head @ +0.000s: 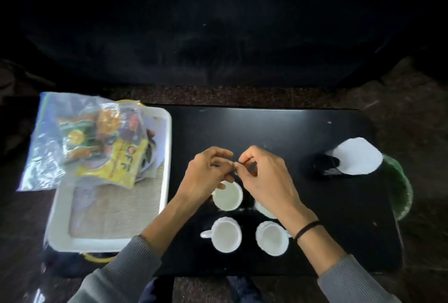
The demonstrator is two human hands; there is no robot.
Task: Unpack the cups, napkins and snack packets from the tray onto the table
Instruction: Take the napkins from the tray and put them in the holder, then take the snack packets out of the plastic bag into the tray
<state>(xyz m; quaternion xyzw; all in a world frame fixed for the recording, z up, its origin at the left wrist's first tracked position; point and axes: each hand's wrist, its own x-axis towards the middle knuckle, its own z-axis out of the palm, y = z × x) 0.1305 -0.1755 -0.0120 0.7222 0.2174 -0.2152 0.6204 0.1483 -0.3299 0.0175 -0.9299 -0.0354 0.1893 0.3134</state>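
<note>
Nearest the lens: grey sleeves (128,264), then two white cups (227,234) side by side at the near edge of the black tabletop (315,230), handles turned outward. Behind them a second pair of cups (228,196), the right one mostly hidden under the right wrist. Four cups out of the tray, then, by the look of it.

Above that back row, left hand (206,176) and right hand (261,174) meeting fingertip to fingertip, fingers curled in, pinching something small and dark between them. Too blurred to name; could not say what it is. Neither hand spread wide, neither carrying a cup.

Far right of the tabletop: white napkins (356,156) fanned out, a dark object at their left edge, a green something (400,191) just past the tabletop's corner.

Now the part that matters. Snack packets (106,147), yellow and orange, lying inside a clear plastic bag (46,147) at the far end of the white tray (167,147), well to the left of both hands. Bag spilling over the tray's left rim. Tray itself just beside the tabletop's left edge, woven mat (116,208) bare across its near half.

Judgement: packets the likely remaining job. Left hand clearly nearer, a reach left and slightly away; right hand would have to cross over the cups. Bag's long side running near-to-far, so a grab from its right flank looks simplest.
</note>
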